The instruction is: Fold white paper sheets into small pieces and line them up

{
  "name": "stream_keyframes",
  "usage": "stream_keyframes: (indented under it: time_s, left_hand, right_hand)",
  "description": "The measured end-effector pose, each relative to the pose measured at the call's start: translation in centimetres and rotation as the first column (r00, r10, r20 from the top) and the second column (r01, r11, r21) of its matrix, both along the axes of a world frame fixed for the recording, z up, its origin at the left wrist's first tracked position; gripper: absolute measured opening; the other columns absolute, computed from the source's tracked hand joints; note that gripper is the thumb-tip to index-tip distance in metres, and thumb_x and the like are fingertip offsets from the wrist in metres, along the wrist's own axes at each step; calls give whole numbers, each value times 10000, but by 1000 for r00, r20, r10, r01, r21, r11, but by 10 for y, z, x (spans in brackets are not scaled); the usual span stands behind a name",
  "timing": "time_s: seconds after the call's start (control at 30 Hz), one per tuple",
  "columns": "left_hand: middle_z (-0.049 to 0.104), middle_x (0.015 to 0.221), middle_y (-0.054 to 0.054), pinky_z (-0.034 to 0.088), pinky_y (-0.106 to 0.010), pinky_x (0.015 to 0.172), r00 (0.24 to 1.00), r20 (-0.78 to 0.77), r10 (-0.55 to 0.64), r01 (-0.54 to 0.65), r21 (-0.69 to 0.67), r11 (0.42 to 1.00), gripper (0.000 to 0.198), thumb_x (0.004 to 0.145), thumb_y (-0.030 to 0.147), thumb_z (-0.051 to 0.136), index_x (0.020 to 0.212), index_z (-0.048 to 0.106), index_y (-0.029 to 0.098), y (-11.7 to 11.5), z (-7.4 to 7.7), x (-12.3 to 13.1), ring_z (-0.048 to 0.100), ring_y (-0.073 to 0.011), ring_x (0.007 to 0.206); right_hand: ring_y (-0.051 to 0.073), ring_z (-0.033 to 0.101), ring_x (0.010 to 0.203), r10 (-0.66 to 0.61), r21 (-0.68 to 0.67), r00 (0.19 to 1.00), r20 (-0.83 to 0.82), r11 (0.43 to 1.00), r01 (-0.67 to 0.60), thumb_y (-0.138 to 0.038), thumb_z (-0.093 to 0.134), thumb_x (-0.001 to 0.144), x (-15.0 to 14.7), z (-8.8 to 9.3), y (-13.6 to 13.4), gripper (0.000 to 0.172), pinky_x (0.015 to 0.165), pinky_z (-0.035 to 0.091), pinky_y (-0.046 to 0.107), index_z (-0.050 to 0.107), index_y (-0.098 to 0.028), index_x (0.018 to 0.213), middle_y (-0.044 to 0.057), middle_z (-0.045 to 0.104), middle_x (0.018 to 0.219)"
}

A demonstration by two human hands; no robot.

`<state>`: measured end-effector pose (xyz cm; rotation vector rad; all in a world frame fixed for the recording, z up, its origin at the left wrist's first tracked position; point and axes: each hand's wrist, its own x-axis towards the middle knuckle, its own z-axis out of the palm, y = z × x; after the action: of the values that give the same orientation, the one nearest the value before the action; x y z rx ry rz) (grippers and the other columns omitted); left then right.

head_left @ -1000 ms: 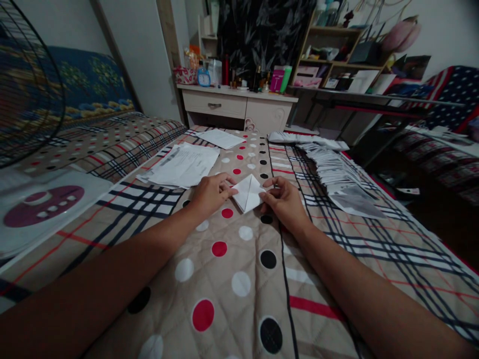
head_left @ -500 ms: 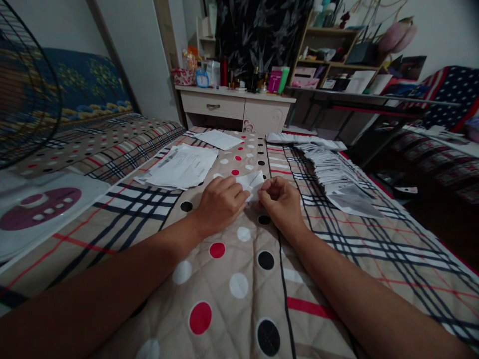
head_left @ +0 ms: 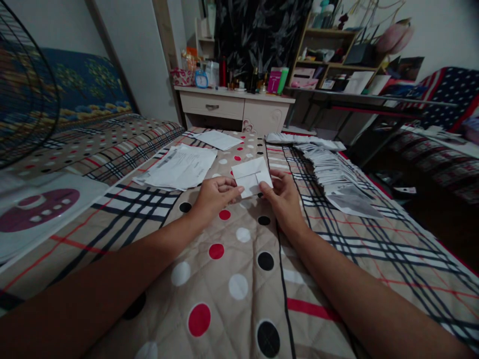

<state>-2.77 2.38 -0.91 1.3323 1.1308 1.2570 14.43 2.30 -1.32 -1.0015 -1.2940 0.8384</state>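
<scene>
Bedspread (head_left: 234, 259) below, paper (head_left: 250, 175) (folded) between fingers (head_left: 268, 191)

The folded paper (head_left: 251, 182) has turned, a squarer face showing mid-frame. The left hand (head_left: 217, 196) has shifted leftward, uncovering it.

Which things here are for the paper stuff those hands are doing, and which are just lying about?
For the job:
- folded white paper, held by the left hand and right hand
- probably the printed sheets
- probably the fanned row of papers

Just lying about, it seems:
- blue clock
- pink box
- green tube
</scene>
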Motion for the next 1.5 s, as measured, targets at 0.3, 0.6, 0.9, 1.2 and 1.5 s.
stream_keyframes:
  time_s: [0.3, 0.6, 0.9, 1.2, 1.5]
  left_hand:
    - [717, 826, -62, 472, -193, 510, 995, -73, -65, 62, -32, 998, 393, 664, 336, 798, 965, 660, 125, 3, 0, -7, 639, -118, 649]
    - [664, 699, 11, 420, -214, 533, 862, -472, -187, 255, 84, 963, 275, 620, 266, 809, 858, 734, 150, 16, -15, -18, 554, -103, 598]
    - [667, 725, -2, 417, -213, 573, 801, -598, -10, 298, 385, 874, 104, 714, 86, 692, 760, 742, 165, 8, -11, -13, 550, -91, 604]
    - [690, 825, -28, 473, -275, 735, 568, -804, 174, 546, 527, 651, 183, 818, 90, 595, 809, 741, 199, -1, -3, -18, 622, -153, 814]
    - [655, 837, -41, 450, -291, 714, 400, -865, 303, 704, 502, 503, 193, 891, 148, 539, 860, 724, 192, -4, 1, -19, 587, -167, 822]
  right_hand:
    - [96, 516, 538, 221, -176, 969, 114, 964, -199, -324, 701, 720, 6, -4, 2, 316, 472, 432, 212, 611, -180, 987, 0, 662, 818]
    - [155, 562, 678, 156, -73, 751, 642, 987, -143, -257, 753, 679, 16, -4, 8, 229, 612, 440, 263, 698, -187, 890, 8, 671, 779]
    - [158, 607, 733, 178, 15, 812, 555, 975, -223, -50, 571, 637, 19, -13, 11, 174, 680, 465, 264, 663, -181, 706, 11, 663, 756]
    - [155, 613, 750, 223, 73, 734, 642, 935, -348, 56, 457, 545, 20, -4, 7, 315, 722, 468, 264, 650, -182, 618, 16, 648, 743]
    - [146, 617, 755, 297, 71, 689, 661, 890, -451, 82, 444, 559, 23, -2, 9, 360, 730, 472, 257, 685, -177, 624, 21, 643, 757]
